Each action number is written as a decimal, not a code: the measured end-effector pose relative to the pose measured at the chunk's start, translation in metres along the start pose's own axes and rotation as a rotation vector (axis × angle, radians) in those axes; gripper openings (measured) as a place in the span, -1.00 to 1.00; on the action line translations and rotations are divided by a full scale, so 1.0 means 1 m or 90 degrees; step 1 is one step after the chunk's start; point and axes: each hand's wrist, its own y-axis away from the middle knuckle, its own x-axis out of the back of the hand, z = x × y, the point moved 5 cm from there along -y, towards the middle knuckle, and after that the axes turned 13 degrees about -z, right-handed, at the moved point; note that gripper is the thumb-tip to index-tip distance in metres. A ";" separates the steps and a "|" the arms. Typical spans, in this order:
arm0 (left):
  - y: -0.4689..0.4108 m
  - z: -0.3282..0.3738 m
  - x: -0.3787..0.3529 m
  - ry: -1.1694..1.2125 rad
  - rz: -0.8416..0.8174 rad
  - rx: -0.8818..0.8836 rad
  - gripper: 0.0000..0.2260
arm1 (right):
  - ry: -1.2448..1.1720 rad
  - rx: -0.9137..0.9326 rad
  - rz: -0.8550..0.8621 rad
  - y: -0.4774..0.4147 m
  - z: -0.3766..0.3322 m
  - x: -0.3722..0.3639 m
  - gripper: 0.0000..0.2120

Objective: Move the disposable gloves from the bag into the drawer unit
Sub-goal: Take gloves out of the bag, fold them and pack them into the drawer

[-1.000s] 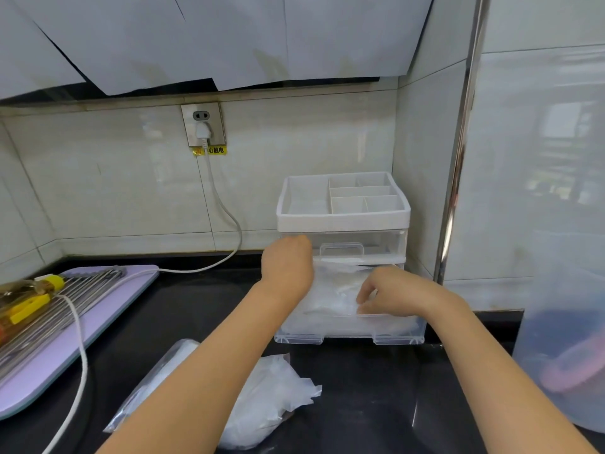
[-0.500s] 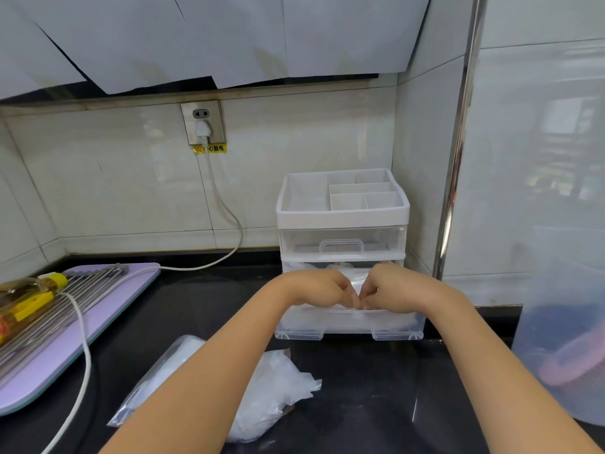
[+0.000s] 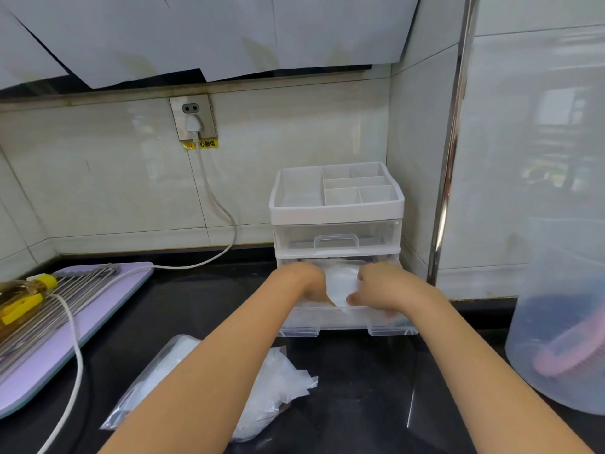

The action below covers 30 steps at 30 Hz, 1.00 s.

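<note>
Over the drawer (image 3: 343,321), left hand (image 3: 306,285) and right hand (image 3: 384,288) have parted, grips curled on gloves (image 3: 341,282), tucking them in.

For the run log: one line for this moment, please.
step: gloves into open lower drawer | left hand: on gloves, grip unclear | right hand: pinches gloves | bag: on counter

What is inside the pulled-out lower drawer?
Crumpled translucent gloves, with the left hand and right hand on them. The hands hide the floor of the lower drawer.
</note>
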 end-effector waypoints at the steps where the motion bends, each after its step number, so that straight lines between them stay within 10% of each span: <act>1: 0.002 0.002 0.000 -0.026 0.006 -0.001 -0.69 | 0.010 -0.012 -0.008 -0.001 0.000 -0.001 -0.73; 13: 0.039 -0.012 0.015 0.091 0.096 -0.092 -0.41 | -0.012 0.050 0.119 0.024 -0.012 0.023 -0.59; 17: 0.079 -0.030 0.018 0.262 0.264 -0.165 -0.78 | -0.050 0.209 0.164 0.052 -0.033 0.030 -0.70; 22: 0.125 -0.059 -0.007 0.306 0.452 -0.111 -0.55 | -0.070 0.348 0.095 0.074 -0.060 0.012 -0.77; 30: 0.147 -0.099 -0.085 0.344 0.376 -0.085 -0.89 | 0.002 0.411 -0.001 0.064 -0.096 -0.042 -0.63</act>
